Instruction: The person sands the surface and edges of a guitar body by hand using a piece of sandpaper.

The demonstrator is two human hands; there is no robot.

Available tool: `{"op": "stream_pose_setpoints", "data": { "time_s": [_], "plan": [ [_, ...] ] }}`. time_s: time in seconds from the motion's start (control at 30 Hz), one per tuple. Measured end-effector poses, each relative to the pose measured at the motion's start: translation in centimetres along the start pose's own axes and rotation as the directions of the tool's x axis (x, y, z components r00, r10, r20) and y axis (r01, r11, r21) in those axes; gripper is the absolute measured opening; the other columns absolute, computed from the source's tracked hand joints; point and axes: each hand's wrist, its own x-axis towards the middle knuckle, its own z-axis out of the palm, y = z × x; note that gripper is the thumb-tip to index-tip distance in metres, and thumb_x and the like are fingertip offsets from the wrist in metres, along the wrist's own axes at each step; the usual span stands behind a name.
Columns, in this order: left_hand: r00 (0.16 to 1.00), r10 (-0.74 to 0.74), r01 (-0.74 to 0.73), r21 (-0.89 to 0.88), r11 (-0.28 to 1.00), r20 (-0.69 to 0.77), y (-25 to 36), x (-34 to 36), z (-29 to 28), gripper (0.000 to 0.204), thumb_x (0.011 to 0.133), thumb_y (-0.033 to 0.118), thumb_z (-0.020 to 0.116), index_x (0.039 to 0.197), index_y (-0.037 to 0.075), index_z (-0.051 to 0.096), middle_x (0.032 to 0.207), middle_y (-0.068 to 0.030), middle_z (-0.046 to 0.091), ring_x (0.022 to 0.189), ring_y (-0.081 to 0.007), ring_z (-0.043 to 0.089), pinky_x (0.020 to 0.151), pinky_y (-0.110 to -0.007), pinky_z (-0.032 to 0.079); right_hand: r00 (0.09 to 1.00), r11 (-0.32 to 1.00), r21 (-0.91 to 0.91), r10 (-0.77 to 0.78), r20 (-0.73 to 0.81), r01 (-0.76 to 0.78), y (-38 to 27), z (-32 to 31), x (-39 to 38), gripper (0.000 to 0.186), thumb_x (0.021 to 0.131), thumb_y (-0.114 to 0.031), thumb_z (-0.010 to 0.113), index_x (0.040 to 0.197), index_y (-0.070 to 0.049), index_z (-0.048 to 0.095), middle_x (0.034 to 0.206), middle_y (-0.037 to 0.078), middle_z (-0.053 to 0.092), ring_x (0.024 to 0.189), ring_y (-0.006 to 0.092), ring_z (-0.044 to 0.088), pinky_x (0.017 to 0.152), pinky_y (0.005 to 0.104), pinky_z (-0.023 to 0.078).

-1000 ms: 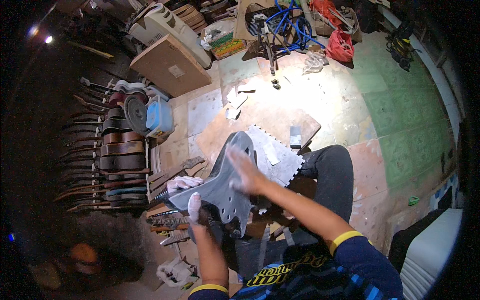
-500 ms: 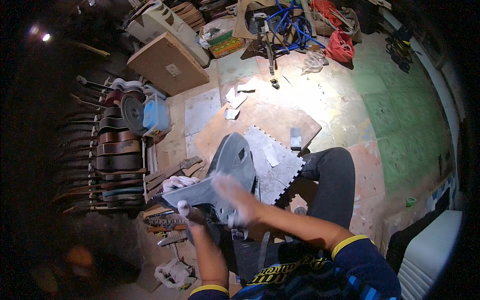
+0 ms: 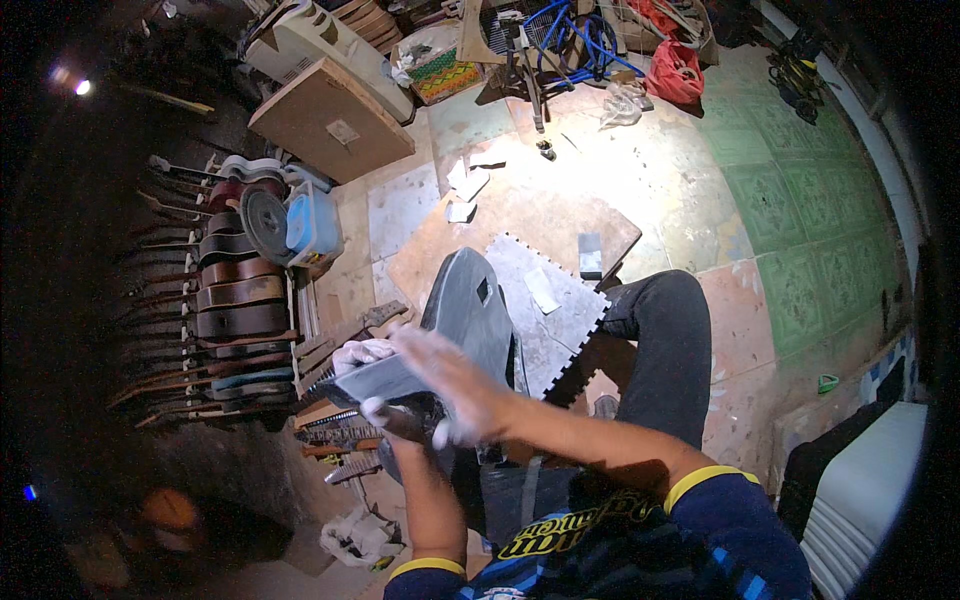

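Note:
A dusty dark grey guitar body (image 3: 462, 300) rests tilted over my lap, with a small diamond-shaped opening near its far end. My left hand (image 3: 364, 354) grips its near left end, fingers over the far edge and thumb below. My right hand (image 3: 450, 385) lies across the near part of the body, fingers stretched out and somewhat blurred by motion. Whitish dust covers the fingers of both hands. Whether anything thin lies beneath the right palm is hidden.
A grey foam mat (image 3: 540, 345) lies on a brown board (image 3: 430, 255), with a small grey block (image 3: 591, 256) and paper scraps. Several guitars (image 3: 240, 295) hang in a row at left, beside a plastic tub (image 3: 318, 228). Coiled blue hose (image 3: 590, 50) sits at the back.
My right hand has slid left along the guitar body toward its near left end. My left hand still grips that end. The whole view has shifted slightly.

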Motion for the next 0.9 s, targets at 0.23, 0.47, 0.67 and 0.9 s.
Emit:
{"op": "stream_pose_setpoints", "data": {
  "time_s": [0.23, 0.47, 0.67, 0.9],
  "plan": [
    [0.978, 0.153, -0.151, -0.023, 0.988, 0.144, 0.3, 0.2, -2.3, 0.034, 0.079, 0.006, 0.07, 0.103, 0.004, 0.046, 0.093, -0.0109, 0.054, 0.088, -0.0261, 0.058, 0.084, -0.045, 0.052, 0.955, 0.926, -0.27, 0.291, 0.063, -0.264, 16.6, -3.1, -0.2, 0.098, 0.096, -0.076, 0.027, 0.16, -0.002, 0.015, 0.166, 0.021, 0.015, 0.153, 0.0365, 0.019, 0.124, 0.0463, 0.018],
    [0.974, -0.012, 0.045, -0.142, 0.989, 0.225, -0.5, 4.3, -6.7, 0.038, 0.075, 0.018, 0.069, 0.102, 0.005, 0.045, 0.088, -0.0113, 0.05, 0.085, -0.0291, 0.059, 0.083, -0.046, 0.05, 0.667, 0.657, 0.13, 0.742, 0.062, -0.743, 26.1, -7.9, -1.9, 0.08, 0.1, -0.061, 0.045, 0.149, 0.002, 0.042, 0.151, 0.022, 0.048, 0.139, 0.0329, 0.047, 0.117, 0.0369, 0.033],
    [0.906, -0.407, 0.423, 0.241, 0.873, -0.115, -2.1, 5.6, -11.2, 0.043, 0.089, 0.038, 0.067, 0.112, 0.003, 0.06, 0.106, -0.0084, 0.061, 0.105, -0.0275, 0.059, 0.096, -0.043, 0.047, 0.433, 0.319, 0.524, 0.895, 0.109, -0.79, 24.3, -4.7, -3.6, 0.124, 0.082, -0.068, 0.07, 0.155, 0.013, 0.011, 0.157, 0.032, 0.03, 0.145, 0.0366, 0.036, 0.118, 0.0387, 0.031],
    [0.704, -0.589, 0.708, 0.452, 0.542, -0.397, -4.5, 10.5, -16.6, 0.051, 0.096, 0.043, 0.063, 0.119, -0.003, 0.063, 0.107, -0.0074, 0.067, 0.092, -0.0191, 0.063, 0.085, -0.034, 0.05, 0.277, 0.294, 0.478, 0.955, -0.108, -0.828, 22.6, -0.6, -3.6, 0.119, 0.077, -0.052, 0.081, 0.151, 0.014, 0.015, 0.146, 0.035, 0.044, 0.135, 0.0395, 0.049, 0.108, 0.0408, 0.043]
  ]
}}
